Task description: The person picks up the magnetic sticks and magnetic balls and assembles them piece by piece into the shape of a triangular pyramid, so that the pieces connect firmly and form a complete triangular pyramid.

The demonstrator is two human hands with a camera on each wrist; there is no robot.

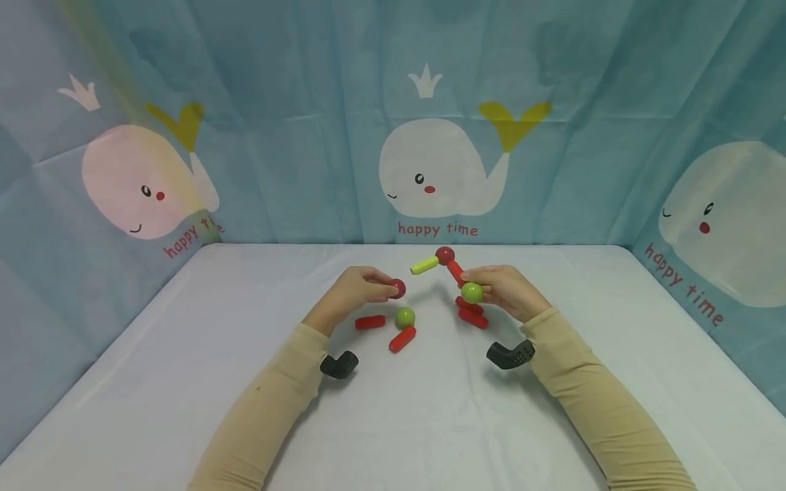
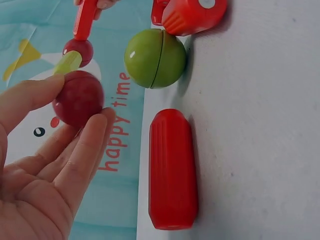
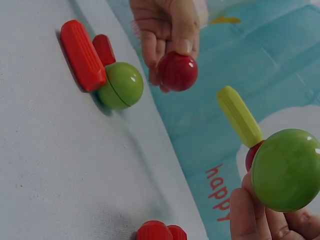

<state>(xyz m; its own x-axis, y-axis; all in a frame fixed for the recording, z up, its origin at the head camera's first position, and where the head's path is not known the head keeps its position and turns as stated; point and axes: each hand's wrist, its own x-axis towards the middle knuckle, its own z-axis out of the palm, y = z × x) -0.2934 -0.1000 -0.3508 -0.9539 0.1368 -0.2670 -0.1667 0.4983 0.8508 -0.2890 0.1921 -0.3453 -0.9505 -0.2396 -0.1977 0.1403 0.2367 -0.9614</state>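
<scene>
Between thumb and fingertips, my left hand (image 1: 355, 292) pinches a dark red ball (image 2: 78, 99), held above the table. My right hand (image 1: 506, 288) grips a joined chain, also raised. A green ball (image 3: 286, 170) forms its near end. From there a red ridged rod (image 1: 455, 272) leads to a second dark red ball (image 1: 445, 256), and a yellow-green rod (image 1: 424, 265) sticks out from that ball toward the left. The yellow-green rod's free end points to the left hand's side, a gap away from the pinched ball.
On the white table (image 1: 399, 423), below the left hand, lie a green ball (image 1: 405, 317), one red rod (image 1: 370, 322) and another red rod (image 1: 402, 339) close to the ball. Two more red rods (image 1: 473, 318) lie together under the right hand. A whale-print curtain (image 1: 295, 177) stands behind.
</scene>
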